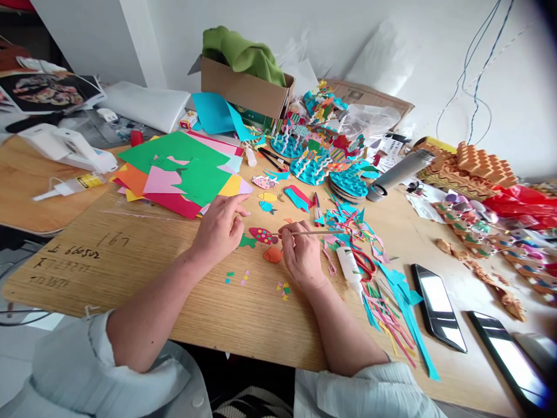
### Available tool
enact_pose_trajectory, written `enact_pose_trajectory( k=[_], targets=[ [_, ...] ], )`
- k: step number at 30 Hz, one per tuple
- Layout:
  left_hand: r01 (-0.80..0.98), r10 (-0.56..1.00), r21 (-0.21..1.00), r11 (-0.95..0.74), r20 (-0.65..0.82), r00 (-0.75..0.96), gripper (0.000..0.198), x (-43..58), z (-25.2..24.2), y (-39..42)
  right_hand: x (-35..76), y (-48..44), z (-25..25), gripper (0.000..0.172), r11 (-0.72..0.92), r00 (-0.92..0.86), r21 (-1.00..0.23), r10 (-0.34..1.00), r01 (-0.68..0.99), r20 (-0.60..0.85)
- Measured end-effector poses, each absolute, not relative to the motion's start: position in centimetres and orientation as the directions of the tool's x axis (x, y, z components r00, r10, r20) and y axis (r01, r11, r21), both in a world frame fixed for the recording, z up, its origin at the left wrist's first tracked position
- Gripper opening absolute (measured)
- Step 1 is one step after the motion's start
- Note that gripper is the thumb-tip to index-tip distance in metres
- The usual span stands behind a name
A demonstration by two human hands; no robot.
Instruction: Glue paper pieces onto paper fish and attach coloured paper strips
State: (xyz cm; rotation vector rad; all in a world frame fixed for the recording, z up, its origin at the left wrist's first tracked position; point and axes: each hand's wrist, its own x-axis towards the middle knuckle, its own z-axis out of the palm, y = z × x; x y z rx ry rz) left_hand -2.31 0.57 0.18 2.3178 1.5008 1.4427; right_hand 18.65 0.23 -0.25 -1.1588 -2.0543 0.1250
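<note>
Fingers of the right hand (302, 255) pinch a thin stick (317, 233) at the spotted fish (263, 235) (decorating, seemingly); left hand (220, 229) rests loose beside, grasping nothing; steady aim needed.

Table (130, 273) open front-left; paper fish (263, 235) centre; scraps (383, 302), glue bottle (348, 264), scissors (366, 266) crowd right; card sheets (183, 168) behind.

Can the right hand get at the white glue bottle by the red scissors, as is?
Probably yes. The white plastic glue bottle lies just beside the right hand, only flat paper scraps between. But that hand pinches a thin wooden stick, so a full grip looks awkward.
</note>
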Motion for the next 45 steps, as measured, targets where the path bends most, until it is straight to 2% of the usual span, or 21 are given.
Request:
enact_pose_trajectory(
  k=[4, 7, 11, 14, 18, 27, 40, 45],
  targets=[
    [0.695, 0.728, 0.466, -0.547, 0.675, 0.119, 0.056, -2.3, 0.1, 0.6, 18.4, 0.2, 0.0, 0.020, 0.563, -0.306, -0.445, 0.794, 0.696, 0.525],
    [0.691, 0.748, 0.452, -0.564, 0.634, 0.196, 0.055, -2.1, -0.2, 0.6, 18.3, 0.4, 0.0, 0.021, 0.556, -0.310, -0.442, 0.801, 0.704, 0.512],
    [0.718, 0.756, 0.344, -0.605, 0.532, 0.381, 0.037, -1.3, -0.8, 0.6, 18.3, 0.6, -0.1, 0.024, 0.552, -0.306, -0.458, 0.806, 0.697, 0.506],
    [0.752, 0.758, 0.259, -0.606, 0.475, 0.447, 0.031, -0.6, -1.1, 0.5, 18.2, 0.7, 0.0, 0.023, 0.548, -0.297, -0.461, 0.808, 0.698, 0.509],
    [0.781, 0.764, 0.195, -0.594, 0.442, 0.470, 0.030, 0.3, -1.1, 0.6, 18.2, 0.8, 0.1, 0.021, 0.544, -0.285, -0.459, 0.806, 0.703, 0.519],
    [0.797, 0.780, 0.167, -0.581, 0.393, 0.487, 0.028, 0.7, -1.1, 0.8, 18.4, 0.9, 0.1, 0.022, 0.565, -0.311, -0.439, 0.792, 0.699, 0.525],
    [0.807, 0.760, 0.065, -0.587, 0.387, 0.522, 0.032, 0.8, -1.3, 0.7, 19.1, 1.5, -0.8, 0.027, 0.408, -0.069, -0.732, 0.892, 0.546, 0.446],
    [0.814, 0.768, 0.071, -0.577, 0.387, 0.510, 0.034, 0.9, -1.3, 0.7, 19.0, 1.6, -0.9, 0.027, 0.403, -0.046, -0.753, 0.893, 0.520, 0.447]
  ],
)
